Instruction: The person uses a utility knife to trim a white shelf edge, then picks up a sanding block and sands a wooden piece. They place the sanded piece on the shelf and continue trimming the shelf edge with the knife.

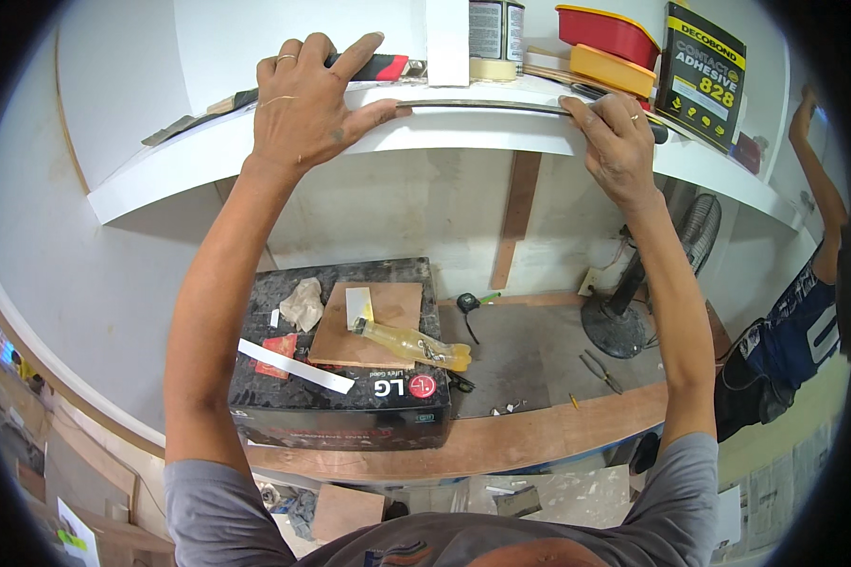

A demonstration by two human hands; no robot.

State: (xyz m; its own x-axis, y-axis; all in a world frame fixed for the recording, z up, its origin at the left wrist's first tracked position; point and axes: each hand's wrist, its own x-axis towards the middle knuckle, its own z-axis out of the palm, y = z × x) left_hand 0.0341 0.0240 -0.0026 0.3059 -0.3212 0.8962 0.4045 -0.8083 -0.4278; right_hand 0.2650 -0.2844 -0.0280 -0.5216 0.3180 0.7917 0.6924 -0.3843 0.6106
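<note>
A long, thin, dark metal file [487,105] lies along the front edge of the white shelf [511,132], slightly bowed in this view. My right hand [622,142] is closed around its right end, and a black handle end shows past my fingers. With fingers spread, my left hand [303,109] rests over the shelf, its thumb pressed on the file's left tip. Just behind the left fingers is a red and black utility knife [383,67], partly hidden by them. A flat dark blade-like strip [199,118] lies left of that hand.
On the shelf stand cans [496,33], red and yellow tubs [607,42] and a black adhesive tin [700,76]. Below are a black carton [340,425] bearing a bottle [411,346], a fan [624,321], pliers [602,371] and a tape measure [468,302]. Another person [794,321] is at right.
</note>
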